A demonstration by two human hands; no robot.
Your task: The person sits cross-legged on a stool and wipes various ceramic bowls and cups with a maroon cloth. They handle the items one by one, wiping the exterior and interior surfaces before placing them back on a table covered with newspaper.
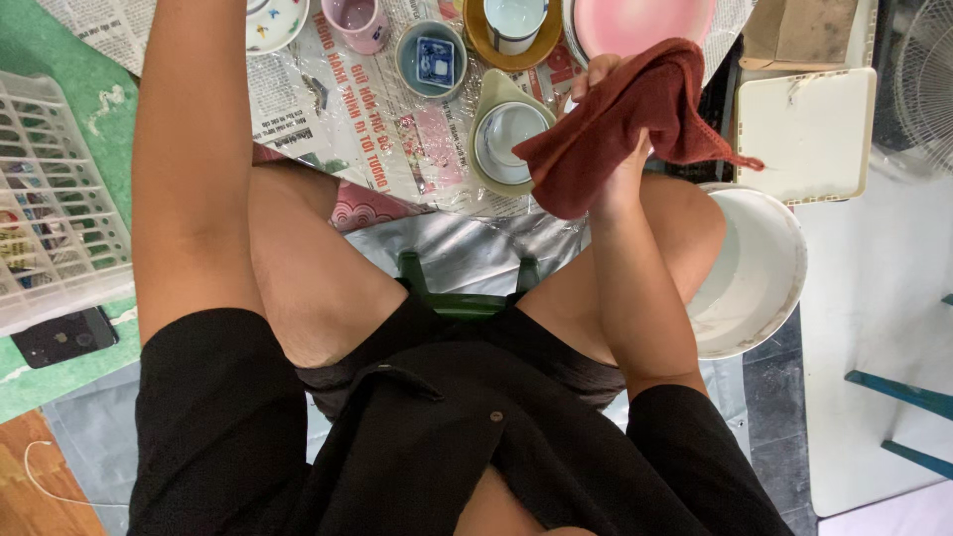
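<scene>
My right hand [606, 94] is raised over my right knee and grips a dark red cloth [620, 129], which hangs bunched below the fingers. Just beyond it lies a pink plate [635, 22] at the top edge. My left arm [189, 169] stretches straight forward past the top of the frame, so my left hand is out of view. On newspaper [338, 109] ahead of my knees stand a pink mug [355, 22], a blue bowl with a small square dish in it [431, 60], a green saucer with a pale cup [508, 134] and a yellow saucer with a white cup [513, 25].
A white plastic basin [759, 268] sits by my right knee. A white dish rack [50, 199] stands at the left with a black phone [65, 335] beside it. A cream tray [806, 134] lies at the right, and a fan [923, 79] is in the corner. I sit on a green stool [462, 288].
</scene>
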